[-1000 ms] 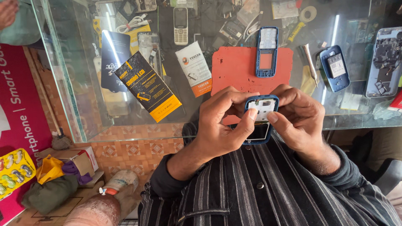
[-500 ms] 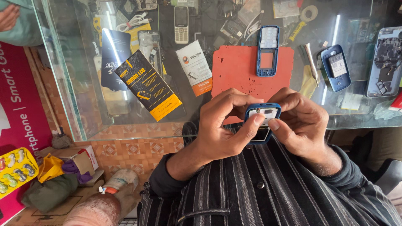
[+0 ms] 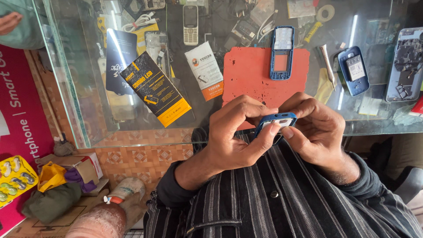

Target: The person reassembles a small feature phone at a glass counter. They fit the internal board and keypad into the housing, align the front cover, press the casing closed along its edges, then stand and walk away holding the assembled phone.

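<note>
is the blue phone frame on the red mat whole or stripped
Stripped: the blue phone frame lies flat on the red mat, its screen window empty with the mat showing through.

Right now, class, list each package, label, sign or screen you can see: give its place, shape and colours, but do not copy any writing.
Black packet: on the glass counter, left of the red mat, long, tilted, yellow end.
White packet: beside the mat's left edge, oblong, orange strip.
Dark sleeve: behind the black packet, glossy blue-black.
Pink sign: far left, white lettering.
Pill strip: bottom left, yellow.

Small blue phone shell (image 3: 276, 122), pale inner face showing, tilted edge-on. Held clear above near bench edge (image 3: 220, 132), pinched between both hands' fingertips.
</note>
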